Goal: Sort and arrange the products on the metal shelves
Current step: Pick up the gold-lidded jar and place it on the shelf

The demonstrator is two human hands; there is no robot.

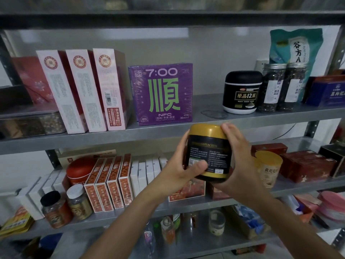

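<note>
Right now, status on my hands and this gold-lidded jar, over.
Left hand, right hand: both grip the gold-lidded jar. Jar off the shelf, tilted. Upper shelf: gap between purple 7:00 box and black-lidded jar.

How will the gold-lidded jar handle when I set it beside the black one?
The gold-lidded jar looks like rigid plastic, unlikely to flex in the left hand and right hand. Squat and wide, it should stand steadily by the black jar; laid sideways, it would probably roll.

Metal shelf (168,133): purple box (164,94), black jar (241,92)
</note>
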